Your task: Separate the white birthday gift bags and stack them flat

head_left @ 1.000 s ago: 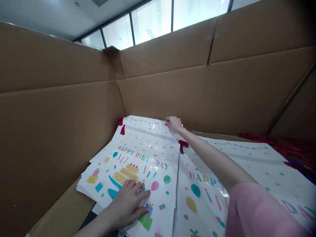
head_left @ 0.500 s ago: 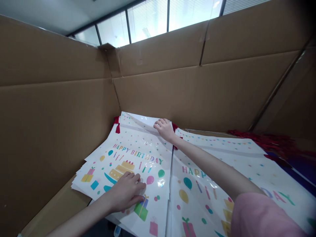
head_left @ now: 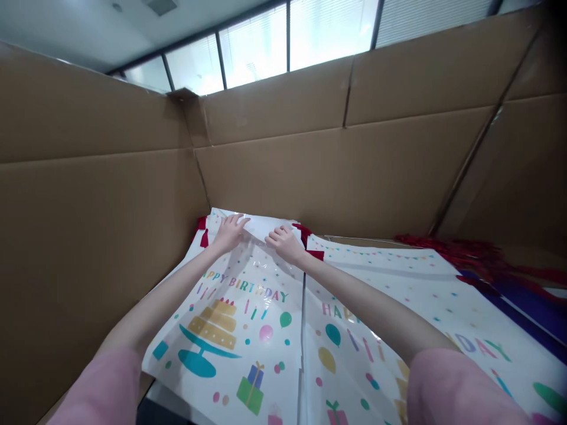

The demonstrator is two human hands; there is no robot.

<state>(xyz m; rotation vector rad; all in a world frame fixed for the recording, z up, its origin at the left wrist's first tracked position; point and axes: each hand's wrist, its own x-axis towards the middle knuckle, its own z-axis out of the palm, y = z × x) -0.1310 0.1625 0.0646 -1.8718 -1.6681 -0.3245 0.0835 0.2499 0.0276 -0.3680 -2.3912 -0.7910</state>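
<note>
Two stacks of glossy white "Happy Birthday" pieces lie side by side; whether they are bags or sheets I cannot tell. My right hand has its fingers curled on the top edge of the left birthday-print piece, near its right corner. To its left, my left hand rests on the same edge, fingers laid over it and thumb apart. Between my hands a plain white strip shows behind the sagging front edge. Red ribbon ends hang by the left corner. My right forearm crosses the right birthday-print piece.
Tall cardboard walls enclose the back and left side. A heap of red ribbons lies at the back right, beside a blue-purple item. A dark surface shows under the left stack's front edge.
My left hand has moved from the middle of the left birthday-print piece up to its top edge, uncovering the printed cake. My right hand stays at that edge. The view has shifted slightly.
</note>
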